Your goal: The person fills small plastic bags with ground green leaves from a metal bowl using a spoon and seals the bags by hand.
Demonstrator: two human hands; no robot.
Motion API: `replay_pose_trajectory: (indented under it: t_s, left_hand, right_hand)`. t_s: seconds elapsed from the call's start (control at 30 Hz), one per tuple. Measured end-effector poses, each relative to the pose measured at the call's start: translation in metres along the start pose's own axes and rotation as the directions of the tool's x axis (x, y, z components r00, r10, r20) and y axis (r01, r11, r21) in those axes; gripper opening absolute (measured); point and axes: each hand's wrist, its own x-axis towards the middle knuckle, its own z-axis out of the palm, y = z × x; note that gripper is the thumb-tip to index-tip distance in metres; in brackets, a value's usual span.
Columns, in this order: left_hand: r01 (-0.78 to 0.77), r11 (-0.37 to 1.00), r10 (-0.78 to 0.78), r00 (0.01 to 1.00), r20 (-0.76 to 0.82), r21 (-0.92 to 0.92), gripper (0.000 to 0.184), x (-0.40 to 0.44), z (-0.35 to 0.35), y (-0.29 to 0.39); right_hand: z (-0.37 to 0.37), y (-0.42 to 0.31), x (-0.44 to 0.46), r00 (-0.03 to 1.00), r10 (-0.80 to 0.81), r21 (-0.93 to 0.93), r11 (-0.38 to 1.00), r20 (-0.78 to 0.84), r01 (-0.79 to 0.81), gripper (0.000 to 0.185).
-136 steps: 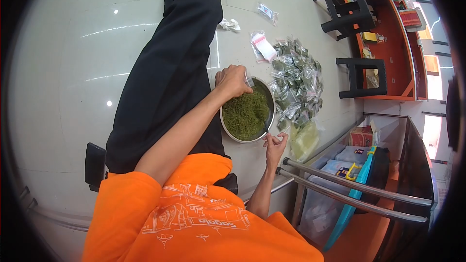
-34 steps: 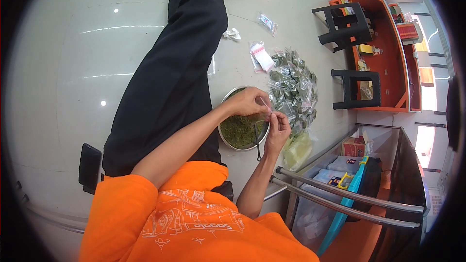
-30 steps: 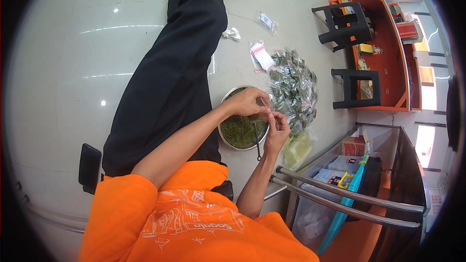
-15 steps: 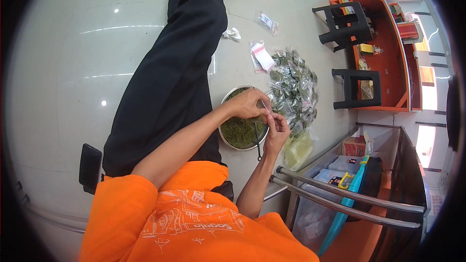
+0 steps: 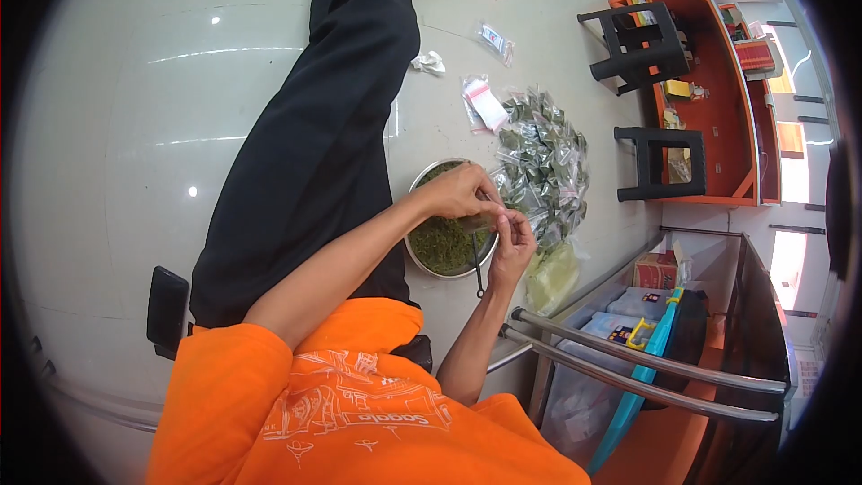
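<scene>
Head view: left hand (image 5: 460, 192) and right hand (image 5: 514, 244) pinch a small bag (image 5: 479, 221) between their fingertips.

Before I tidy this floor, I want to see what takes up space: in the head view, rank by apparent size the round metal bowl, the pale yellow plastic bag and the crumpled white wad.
1. Round metal bowl, partly hidden by the left hand
2. Pale yellow plastic bag
3. Crumpled white wad
</scene>
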Motion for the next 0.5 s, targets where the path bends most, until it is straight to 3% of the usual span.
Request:
replay_pose_trajectory:
  t_s: [0.13,0.3,0.33,0.4,0.5]
  left_hand:
    - [-0.025,0.999,0.027,0.999,-0.039,0.032,0.025,0.001,-0.002,0.001]
    - [-0.038,0.957,0.067,0.994,-0.092,0.288,0.027,-0.003,-0.005,0.011]
    - [-0.038,0.957,0.067,0.994,-0.09,0.288,0.027,-0.003,-0.006,0.01]
    - [-0.028,0.995,0.027,1.0,0.013,0.094,0.027,-0.002,-0.006,0.008]
    - [-0.032,0.997,0.03,0.999,0.03,0.07,0.027,0.0,0.0,0.003]
  right_hand:
    - [-0.012,0.002,0.003,1.0,0.009,0.023,1.0,0.012,-0.009,0.009]
    - [-0.002,-0.004,-0.003,1.0,0.011,-0.037,0.999,-0.017,-0.012,0.009]
    - [0.0,-0.005,-0.004,0.999,0.007,-0.048,0.999,-0.043,-0.009,0.009]
    - [-0.003,-0.001,-0.003,0.999,0.003,-0.03,1.0,-0.033,-0.004,0.008]
    - [-0.011,0.004,-0.001,1.0,0.009,0.005,1.0,-0.015,-0.009,0.009]
